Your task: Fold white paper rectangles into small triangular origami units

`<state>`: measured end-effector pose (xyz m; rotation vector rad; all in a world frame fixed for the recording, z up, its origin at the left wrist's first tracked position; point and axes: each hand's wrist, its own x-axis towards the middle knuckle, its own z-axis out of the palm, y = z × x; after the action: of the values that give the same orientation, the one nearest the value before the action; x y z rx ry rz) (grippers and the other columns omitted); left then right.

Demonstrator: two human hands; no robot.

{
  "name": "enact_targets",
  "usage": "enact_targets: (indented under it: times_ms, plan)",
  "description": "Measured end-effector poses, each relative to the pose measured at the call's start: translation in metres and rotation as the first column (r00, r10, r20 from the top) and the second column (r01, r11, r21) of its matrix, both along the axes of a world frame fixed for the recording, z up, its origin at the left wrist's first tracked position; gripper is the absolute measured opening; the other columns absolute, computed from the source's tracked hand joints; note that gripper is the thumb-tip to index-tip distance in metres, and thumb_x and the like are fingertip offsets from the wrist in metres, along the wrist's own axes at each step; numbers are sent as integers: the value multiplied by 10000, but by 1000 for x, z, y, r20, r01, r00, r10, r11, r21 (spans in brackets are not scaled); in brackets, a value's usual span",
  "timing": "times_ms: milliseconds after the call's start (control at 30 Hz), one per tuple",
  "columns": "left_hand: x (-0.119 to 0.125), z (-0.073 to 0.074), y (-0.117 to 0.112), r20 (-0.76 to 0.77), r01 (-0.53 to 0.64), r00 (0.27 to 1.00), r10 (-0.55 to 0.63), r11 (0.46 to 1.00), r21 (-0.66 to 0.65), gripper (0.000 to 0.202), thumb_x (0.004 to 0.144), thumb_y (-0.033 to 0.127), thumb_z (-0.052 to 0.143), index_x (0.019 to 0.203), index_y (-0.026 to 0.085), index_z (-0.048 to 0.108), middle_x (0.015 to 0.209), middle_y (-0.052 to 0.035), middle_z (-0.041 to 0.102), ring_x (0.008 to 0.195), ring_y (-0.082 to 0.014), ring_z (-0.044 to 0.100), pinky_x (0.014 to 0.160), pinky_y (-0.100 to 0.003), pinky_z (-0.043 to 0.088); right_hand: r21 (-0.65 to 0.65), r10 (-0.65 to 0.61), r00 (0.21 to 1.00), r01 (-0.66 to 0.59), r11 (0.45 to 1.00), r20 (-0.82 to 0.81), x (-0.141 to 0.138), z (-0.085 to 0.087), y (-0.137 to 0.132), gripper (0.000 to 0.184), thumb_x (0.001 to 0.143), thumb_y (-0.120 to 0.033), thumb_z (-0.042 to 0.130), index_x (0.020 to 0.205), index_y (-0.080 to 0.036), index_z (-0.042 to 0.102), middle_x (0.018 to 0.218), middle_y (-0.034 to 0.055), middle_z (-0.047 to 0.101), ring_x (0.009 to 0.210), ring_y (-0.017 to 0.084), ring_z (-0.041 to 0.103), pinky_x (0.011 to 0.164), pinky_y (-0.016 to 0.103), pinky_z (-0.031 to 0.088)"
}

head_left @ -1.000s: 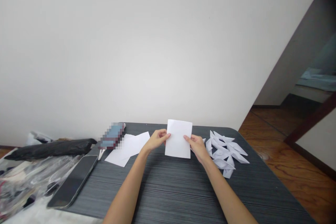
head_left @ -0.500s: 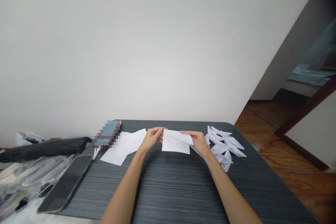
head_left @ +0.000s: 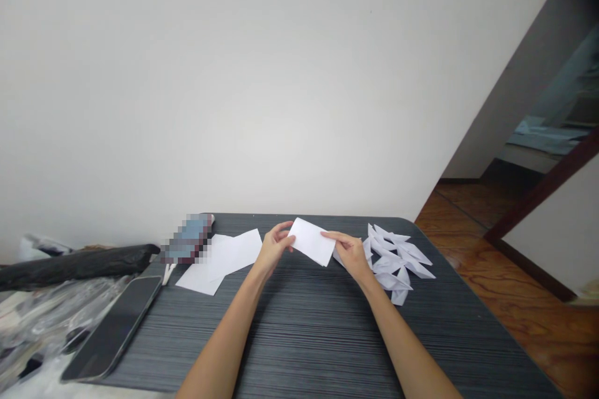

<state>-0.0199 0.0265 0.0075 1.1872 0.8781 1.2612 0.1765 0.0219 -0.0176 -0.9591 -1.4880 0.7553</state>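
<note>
A folded sheet of white paper [head_left: 311, 240] is held above the dark table, tilted down to the right. My left hand [head_left: 272, 247] pinches its left edge between thumb and fingers. On the right edge, my right hand [head_left: 350, 254] grips it with the thumb underneath and the index finger along the side. Several folded white paper pieces [head_left: 397, 257] with pointed ends lie in a cluster just beyond my right hand. Flat white paper sheets [head_left: 236, 254] overlap on the table to the left of my left hand.
The dark striped table [head_left: 299, 336] stands against a white wall. On its left edge lies a black phone [head_left: 115, 330]; behind it is a blurred-out blue and red object [head_left: 189, 238]. Plastic-wrapped items [head_left: 42, 318] and a long black bundle [head_left: 79, 265] sit left of the table.
The paper, earlier loosely doubled over with its lower layer showing, is now folded to a narrower shape and turned so its right end points down. My left thumb has moved onto its front.
</note>
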Motion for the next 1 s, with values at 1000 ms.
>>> enact_targets:
  times_ms: [1000]
  plan:
    - [18,4,-15,-200,-120,969,142,985,121,238,587,322,667,702,118,625,662,-38,622,614,-134,554,580,-233,445,-161,95,979,-124,979,-178,-15,27,-18,180,651,-329,610,693,-177,525,680,18,585,658,144,548,593,243,429]
